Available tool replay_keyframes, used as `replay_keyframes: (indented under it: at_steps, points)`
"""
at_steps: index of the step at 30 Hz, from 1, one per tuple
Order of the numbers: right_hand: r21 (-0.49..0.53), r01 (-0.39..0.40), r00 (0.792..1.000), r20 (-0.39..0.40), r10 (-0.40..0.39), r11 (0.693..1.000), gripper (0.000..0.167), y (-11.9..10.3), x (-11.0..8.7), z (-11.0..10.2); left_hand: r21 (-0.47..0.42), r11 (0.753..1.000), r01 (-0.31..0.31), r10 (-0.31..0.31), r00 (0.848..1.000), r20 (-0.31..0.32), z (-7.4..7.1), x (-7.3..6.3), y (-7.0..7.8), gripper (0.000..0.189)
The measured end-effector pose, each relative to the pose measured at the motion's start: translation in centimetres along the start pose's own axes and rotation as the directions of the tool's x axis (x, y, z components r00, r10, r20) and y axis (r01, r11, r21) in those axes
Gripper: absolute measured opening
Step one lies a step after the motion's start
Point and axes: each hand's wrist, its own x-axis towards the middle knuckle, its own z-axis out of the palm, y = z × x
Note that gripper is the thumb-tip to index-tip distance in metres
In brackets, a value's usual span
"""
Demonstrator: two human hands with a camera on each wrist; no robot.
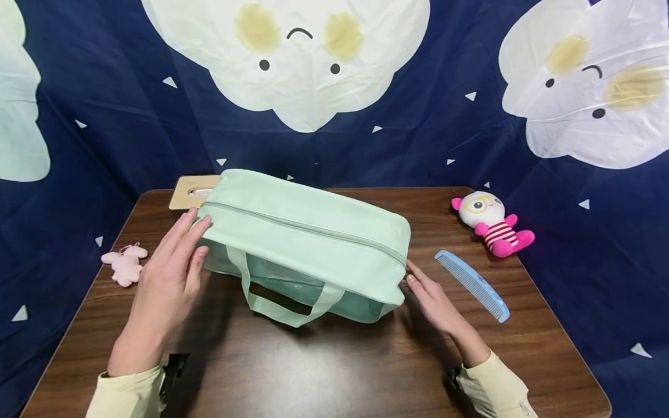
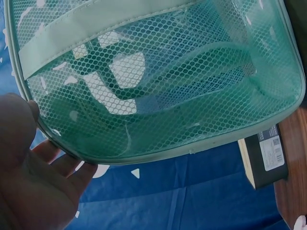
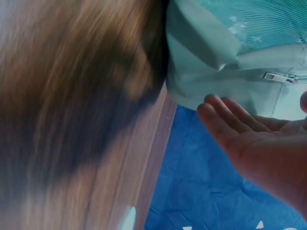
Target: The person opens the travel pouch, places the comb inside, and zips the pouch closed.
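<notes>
A mint-green zippered bag [image 1: 308,223] with a mesh-patterned see-through side and a strap handle [image 1: 292,316] is in the middle of the head view, its zipper side up. My left hand [image 1: 169,276] touches the bag's left end with extended fingers; in the left wrist view its fingertips [image 2: 86,175] meet the piped rim of the mesh side [image 2: 192,91]. At the opposite end, my right hand [image 1: 434,299] lays straight fingers against the bag, below a zipper pull [image 3: 280,78] in the right wrist view. Whether the bag's underside touches the table is hidden.
On the brown wooden table [image 1: 313,377], a blue comb [image 1: 473,284] and a pink-and-white plush doll [image 1: 493,223] lie on the right. A small pink plush [image 1: 125,264] lies at left. Behind the bag's left end stands a box with a light wooden top [image 1: 183,194].
</notes>
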Motion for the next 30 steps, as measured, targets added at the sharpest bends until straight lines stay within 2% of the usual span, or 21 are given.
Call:
replay_keyframes:
  at_steps: [2,4,7,10,19,25,30]
  points:
    - [0.128,-0.055,0.998,0.031,0.052,0.99,0.047,-0.3,0.1,0.0,0.003,1.0,0.004,-0.004,1.0,-0.008,0.1,0.0,0.0,0.039]
    - [0.239,-0.12,0.992,0.068,0.107,0.963,0.047,-0.7,0.1,0.1,0.005,1.0,0.005,-0.005,1.0,-0.015,0.2,0.0,0.0,0.04]
    - [0.322,-0.212,0.977,0.105,0.188,0.922,0.048,-1.2,0.2,0.3,0.01,1.0,0.012,-0.012,1.0,-0.025,0.4,-0.1,0.1,0.039]
    - [0.358,-0.262,0.965,0.096,0.244,0.896,0.046,-1.4,0.3,0.3,0.011,1.0,0.021,-0.02,0.999,-0.046,0.6,-0.1,0.1,0.038]
    - [0.398,-0.207,0.978,0.063,0.198,0.894,0.035,-1.2,0.8,-0.2,-0.015,0.999,0.038,-0.04,0.989,-0.145,1.3,0.1,0.3,0.036]
    - [0.39,-0.227,0.974,0.066,0.219,0.892,0.034,-1.0,0.9,-0.3,-0.025,0.998,0.055,-0.059,0.981,-0.183,1.6,0.2,0.5,0.028]
    - [0.433,-0.204,0.979,0.078,0.189,0.878,0.013,-1.0,0.7,-0.6,-0.023,0.998,0.064,-0.067,0.98,-0.187,1.6,0.3,0.5,0.028]
